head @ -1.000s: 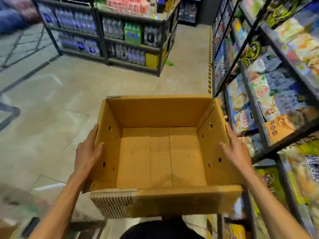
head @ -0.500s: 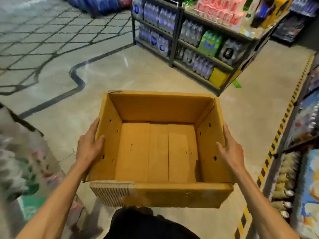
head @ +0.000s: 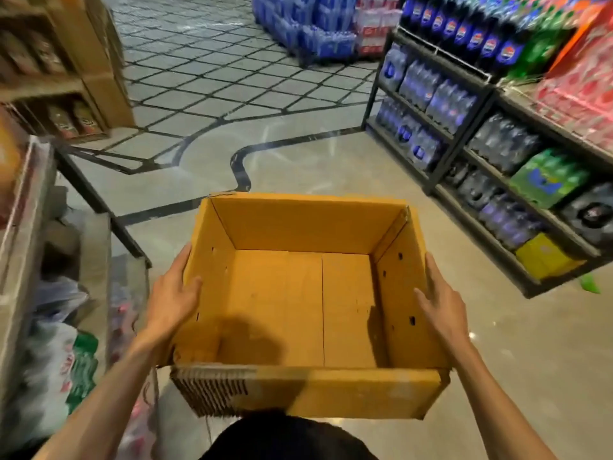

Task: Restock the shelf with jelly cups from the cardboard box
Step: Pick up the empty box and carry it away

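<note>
Only the head view here, so one pass. Big change: a second ago the snack shelves were right next to the box on the right; now the view has swung round to open floor (head: pixel 298 154) and those shelves are out of frame. The cardboard box (head: pixel 298 293) hasn't budged between the hands, and it's totally empty, bare bottom, no jelly cups anywhere in sight. My read is that the restocking from this box is done and it's being carried off, either to dump or to refill.

Grip: the left hand (head: pixel 172 297) clamps the left wall, thumb hooked over the rim to the inside, fingers flat on the outside. The right hand (head: pixel 441 307) does the same on the right wall. Both pinch cardboard, box held level at waist height, well clear of the floor.

Room-wise: there's a drinks rack (head: pixel 464 151) off to the right with its corner near the box's far right edge, and a cluttered shelf (head: pixel 23 227) on the left, fairly near that elbow. Straight ahead is wide open, stacked bottle packs (head: pixel 308 28) well off at the back. I'd watch the rack corner when turning.
</note>
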